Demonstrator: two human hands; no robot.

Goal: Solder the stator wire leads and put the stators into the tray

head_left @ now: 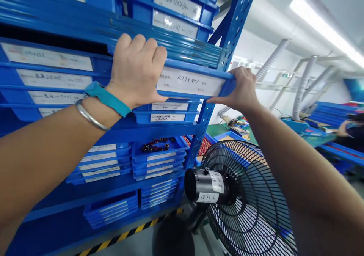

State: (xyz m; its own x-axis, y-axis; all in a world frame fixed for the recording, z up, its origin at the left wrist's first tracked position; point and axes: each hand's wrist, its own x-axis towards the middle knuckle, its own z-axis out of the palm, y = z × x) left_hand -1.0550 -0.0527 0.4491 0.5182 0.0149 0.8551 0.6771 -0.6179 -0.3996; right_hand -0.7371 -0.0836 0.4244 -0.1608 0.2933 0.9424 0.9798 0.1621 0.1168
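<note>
A blue tray [196, 64] with a white handwritten label juts from the upper shelf, above other blue trays. My left hand [139, 70] grips the tray's left end, its fingers curled over the top edge and the thumb below. At the right end, beside the perforated post, my right hand [243, 89] holds the tray with fingers over the rim and thumb under the front. A teal band and a silver bangle circle my left wrist. What the tray holds is hidden from this low angle.
A large black fan [250, 187] stands below my right arm. Stacked labelled trays [159, 157] fill the lower shelves of the blue rack [159, 134]. Yellow-and-black tape [127, 235] runs along the floor. Green worktables, ducts and part of a person are at the right.
</note>
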